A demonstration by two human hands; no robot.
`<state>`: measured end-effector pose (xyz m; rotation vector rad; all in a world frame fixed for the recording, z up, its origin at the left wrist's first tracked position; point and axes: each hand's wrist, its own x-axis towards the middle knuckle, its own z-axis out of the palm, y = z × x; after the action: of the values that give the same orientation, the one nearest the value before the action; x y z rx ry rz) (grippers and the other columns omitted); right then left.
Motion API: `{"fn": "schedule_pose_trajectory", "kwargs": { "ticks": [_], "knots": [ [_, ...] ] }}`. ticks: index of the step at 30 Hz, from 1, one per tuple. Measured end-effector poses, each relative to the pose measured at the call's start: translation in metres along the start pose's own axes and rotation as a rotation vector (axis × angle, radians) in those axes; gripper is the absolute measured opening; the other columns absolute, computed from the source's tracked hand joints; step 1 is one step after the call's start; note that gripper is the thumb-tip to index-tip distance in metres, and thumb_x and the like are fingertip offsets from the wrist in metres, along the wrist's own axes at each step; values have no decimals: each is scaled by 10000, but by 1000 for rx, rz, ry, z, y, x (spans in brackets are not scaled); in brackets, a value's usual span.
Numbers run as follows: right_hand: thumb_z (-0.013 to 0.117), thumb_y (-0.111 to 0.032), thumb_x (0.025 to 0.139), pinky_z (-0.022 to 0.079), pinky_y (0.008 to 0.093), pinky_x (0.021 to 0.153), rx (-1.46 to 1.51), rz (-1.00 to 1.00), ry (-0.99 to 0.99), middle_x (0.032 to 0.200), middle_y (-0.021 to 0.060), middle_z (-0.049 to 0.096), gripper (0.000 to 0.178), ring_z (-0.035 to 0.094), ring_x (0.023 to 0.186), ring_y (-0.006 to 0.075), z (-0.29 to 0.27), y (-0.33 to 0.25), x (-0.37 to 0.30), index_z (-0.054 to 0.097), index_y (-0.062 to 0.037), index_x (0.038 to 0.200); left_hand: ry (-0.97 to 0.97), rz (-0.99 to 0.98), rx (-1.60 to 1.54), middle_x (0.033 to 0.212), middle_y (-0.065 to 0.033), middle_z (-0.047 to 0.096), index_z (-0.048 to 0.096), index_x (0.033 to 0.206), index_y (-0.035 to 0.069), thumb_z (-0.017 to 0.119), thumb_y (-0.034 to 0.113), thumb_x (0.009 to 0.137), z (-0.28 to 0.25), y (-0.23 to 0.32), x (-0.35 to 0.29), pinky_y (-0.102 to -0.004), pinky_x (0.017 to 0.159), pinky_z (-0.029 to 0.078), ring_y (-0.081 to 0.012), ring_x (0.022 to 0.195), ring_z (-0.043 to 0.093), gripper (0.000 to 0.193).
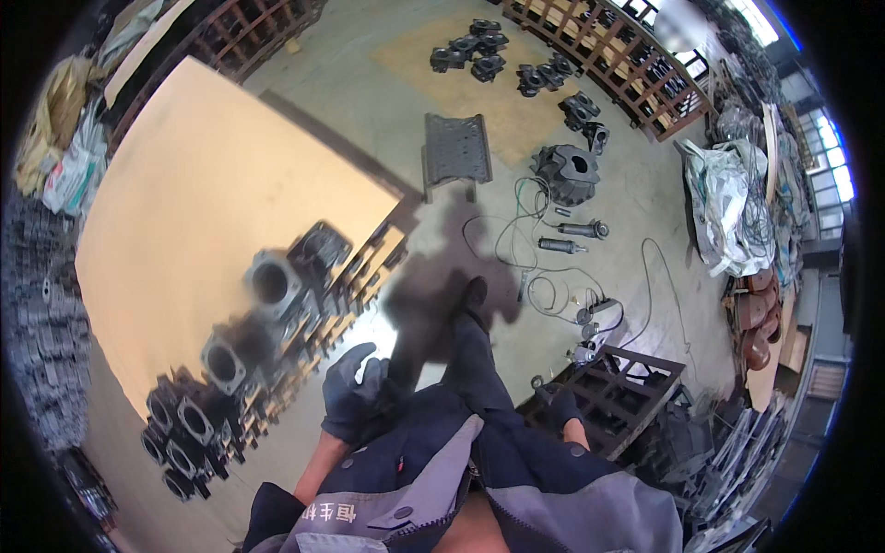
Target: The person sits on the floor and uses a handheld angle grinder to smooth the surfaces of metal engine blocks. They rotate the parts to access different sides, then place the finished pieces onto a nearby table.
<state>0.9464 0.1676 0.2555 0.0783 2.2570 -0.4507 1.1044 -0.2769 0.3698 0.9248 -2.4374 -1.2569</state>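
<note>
My left hand (pixel 350 398), in a dark glove, hangs beside the right edge of a pallet stack. Its thumb and forefinger stand apart, with a bright white patch between them. Several dark flanged castings with round openings line that edge; one casting (pixel 272 281) lies ahead of this hand and another casting (pixel 221 362) to its left. On the other side, my right hand (pixel 560 407), also gloved, is closed beside a dark metal frame stand (pixel 636 369). A small round metal end shows at its fingers; the rest of what it holds is hidden.
A pale board (pixel 203 184) covers the pallet. Ahead on the floor are a slatted metal stand (pixel 456 149), a large round casting (pixel 567 175), hand grinders (pixel 581 229) and looping cables (pixel 498 241). Slatted crates (pixel 608 46) stand farther off. White sacks (pixel 728 207) lie at the right.
</note>
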Motion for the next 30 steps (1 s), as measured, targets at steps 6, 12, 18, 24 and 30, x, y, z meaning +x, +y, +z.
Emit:
{"fn": "schedule_pose_trajectory", "kwargs": {
  "ticks": [6, 12, 18, 24, 30],
  "knots": [
    [675, -372, 886, 545, 422, 885, 84, -122, 21, 1047, 206, 745, 381, 706, 1027, 340, -78, 16, 123, 759, -31, 1032, -30, 46, -19, 1085, -168, 737, 715, 1109, 24, 678, 118, 894, 55, 90, 125, -383, 893, 554, -314, 1017, 715, 238],
    [678, -303, 912, 543, 404, 786, 78, -308, 277, 913, 189, 754, 348, 712, 834, 274, -243, -87, 199, 738, 24, 1015, -83, 191, 28, 1073, -176, 739, 720, 1111, 20, 680, 58, 880, 95, 125, 184, -363, 873, 567, -310, 991, 727, 237],
    [732, -267, 894, 556, 382, 802, 239, -185, 408, 906, 188, 758, 326, 726, 844, 282, -303, -113, 241, 739, 30, 1028, -55, 170, -25, 1056, -191, 740, 714, 1092, -5, 685, 89, 903, 124, 167, 289, -365, 812, 581, -298, 952, 736, 213],
    [711, -343, 900, 548, 419, 822, 214, 11, 285, 950, 205, 755, 364, 731, 906, 326, -281, -139, 239, 745, -12, 1047, -142, 109, -88, 1100, -159, 740, 722, 1095, 17, 652, 94, 923, 136, 175, 398, -343, 868, 559, -265, 1009, 720, 201],
    [715, -298, 905, 512, 342, 687, 254, 47, 183, 812, 69, 727, 317, 649, 723, 161, -252, -124, 256, 746, -8, 1031, -92, 124, -69, 1088, -126, 720, 711, 1116, 14, 648, 77, 941, 148, 147, 463, -334, 920, 529, -235, 1012, 683, 197]
  ]
}}
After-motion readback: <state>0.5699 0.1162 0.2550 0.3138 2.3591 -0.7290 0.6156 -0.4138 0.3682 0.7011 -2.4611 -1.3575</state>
